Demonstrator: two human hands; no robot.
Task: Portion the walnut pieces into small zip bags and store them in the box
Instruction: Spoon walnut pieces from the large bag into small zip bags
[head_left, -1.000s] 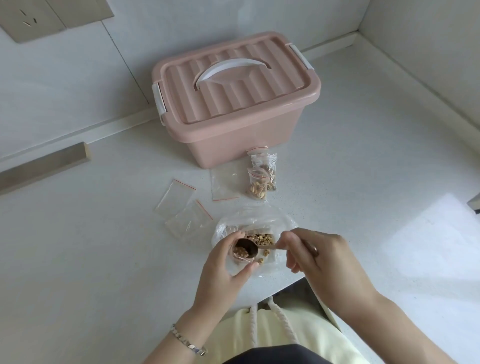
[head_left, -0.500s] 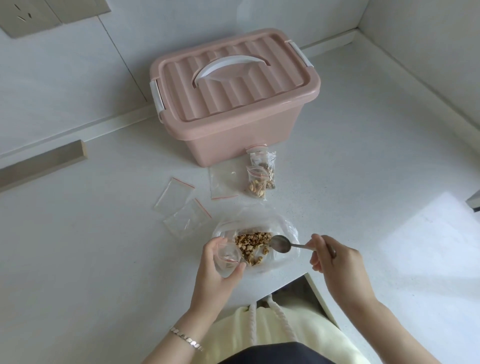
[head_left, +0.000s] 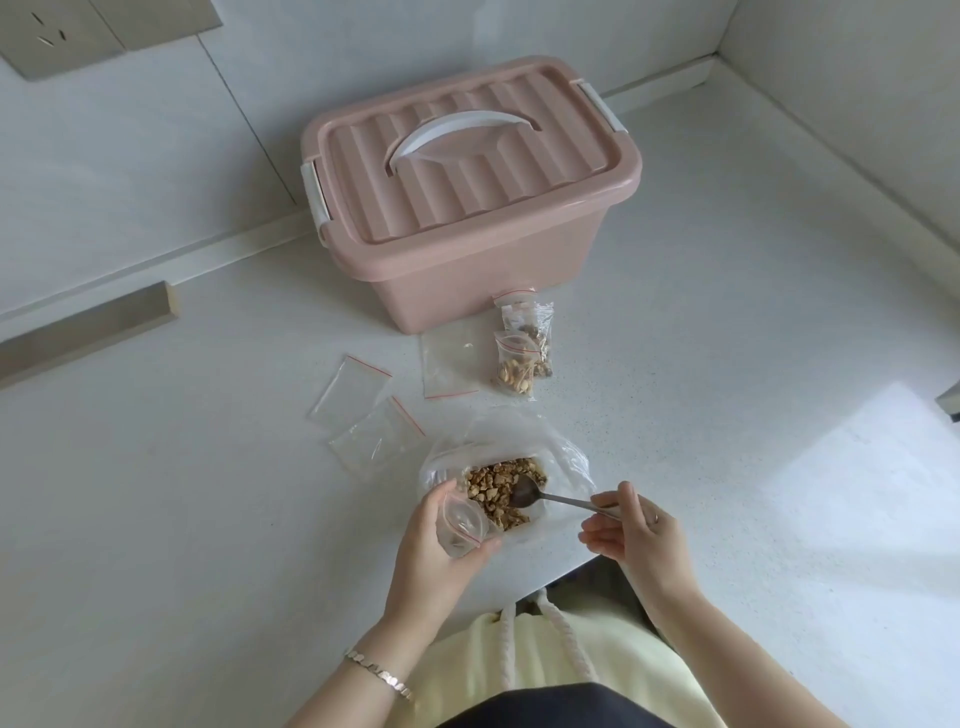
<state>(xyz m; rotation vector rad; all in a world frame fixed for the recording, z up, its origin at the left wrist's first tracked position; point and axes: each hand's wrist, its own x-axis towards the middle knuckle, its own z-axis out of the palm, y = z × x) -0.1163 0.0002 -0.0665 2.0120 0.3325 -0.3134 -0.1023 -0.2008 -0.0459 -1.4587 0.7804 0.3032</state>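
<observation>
Walnut pieces (head_left: 497, 488), small tan chunks

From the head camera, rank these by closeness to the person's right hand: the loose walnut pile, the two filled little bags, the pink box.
From the right hand:
1. Walnut pile, just to its left.
2. Filled bags, farther back, in front of the box.
3. Pink box, farthest back.

Left hand (head_left: 436, 545) was cupped, thumb and fingers curled round an open small zip bag (head_left: 462, 525). Right hand (head_left: 639, 535) pinched a spoon (head_left: 550, 496) handle at its fingertips, both forearms angled inward.
</observation>
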